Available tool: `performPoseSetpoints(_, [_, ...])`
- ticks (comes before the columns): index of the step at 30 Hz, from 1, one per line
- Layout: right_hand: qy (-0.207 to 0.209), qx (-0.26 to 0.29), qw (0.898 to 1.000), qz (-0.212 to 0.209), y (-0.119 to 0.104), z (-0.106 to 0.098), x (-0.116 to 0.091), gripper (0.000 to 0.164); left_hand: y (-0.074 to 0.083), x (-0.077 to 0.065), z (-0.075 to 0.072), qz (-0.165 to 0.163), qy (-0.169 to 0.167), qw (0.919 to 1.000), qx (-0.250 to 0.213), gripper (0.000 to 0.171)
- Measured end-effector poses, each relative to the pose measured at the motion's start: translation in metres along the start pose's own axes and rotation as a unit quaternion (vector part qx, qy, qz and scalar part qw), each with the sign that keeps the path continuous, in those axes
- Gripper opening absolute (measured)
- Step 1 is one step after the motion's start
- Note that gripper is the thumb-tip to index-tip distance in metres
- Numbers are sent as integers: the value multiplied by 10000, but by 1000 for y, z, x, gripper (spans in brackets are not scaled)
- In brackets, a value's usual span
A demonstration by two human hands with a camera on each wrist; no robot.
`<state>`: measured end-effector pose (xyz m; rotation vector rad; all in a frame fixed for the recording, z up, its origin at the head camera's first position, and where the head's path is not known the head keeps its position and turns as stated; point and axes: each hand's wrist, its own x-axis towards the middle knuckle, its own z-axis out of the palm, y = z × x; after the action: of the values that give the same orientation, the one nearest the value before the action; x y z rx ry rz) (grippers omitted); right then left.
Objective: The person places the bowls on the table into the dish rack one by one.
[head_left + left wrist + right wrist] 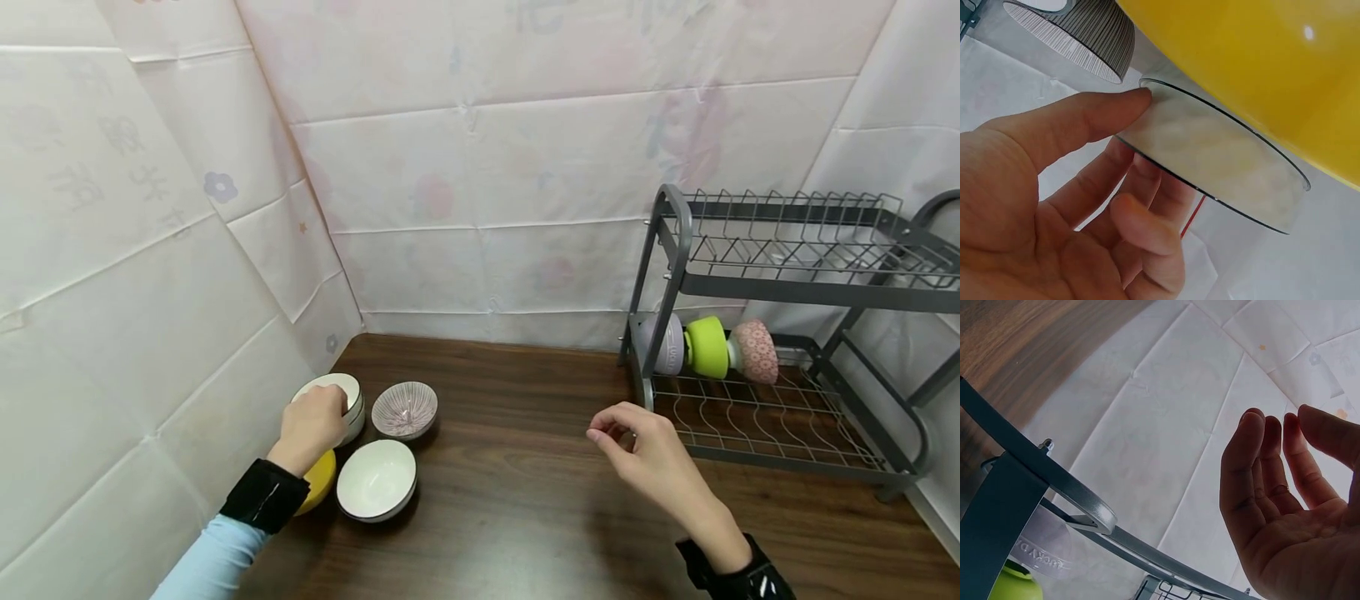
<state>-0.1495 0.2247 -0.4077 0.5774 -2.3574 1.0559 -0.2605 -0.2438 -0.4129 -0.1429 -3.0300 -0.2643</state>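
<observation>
My left hand pinches the near rim of a white bowl with a thin dark edge, at the top of a small stack. In the left wrist view the thumb lies at that white bowl's edge, with the fingers on the other side of it. A yellow bowl sits under the left wrist. Beside the stack stand a striped bowl and another white bowl. My right hand hovers over the table left of the dish rack, fingers loosely curled, holding nothing.
A grey two-tier dish rack stands at the right. On its lower tier, a lavender bowl, a lime green bowl and a pink patterned bowl sit sideways in a row. White sheeting hangs behind the brown table.
</observation>
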Motion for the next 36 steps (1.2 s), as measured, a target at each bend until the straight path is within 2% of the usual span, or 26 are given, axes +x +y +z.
performPoseSetpoints(7, [-32, 27, 10000, 57, 0, 1, 1, 23, -3, -3, 4, 162, 482, 9987, -7, 27])
performPoseSetpoints(13, [-29, 42, 9999, 86, 0, 2, 0, 19, -8, -5, 11, 147, 886, 9958, -164, 21])
performPoseSetpoints(19, [-56, 12, 10000, 82, 0, 2, 1, 21, -9, -6, 11, 111, 1039, 9943, -207, 16])
performPoseSetpoints(29, [-196, 2, 9995, 266, 0, 3, 0, 21, -5, -12, 9, 264, 1459, 9886, -244, 16])
performPoseSetpoints(36, [-152, 20, 9997, 202, -1, 3, -1, 22, -4, -15, 8, 361, 1621, 9858, -263, 15])
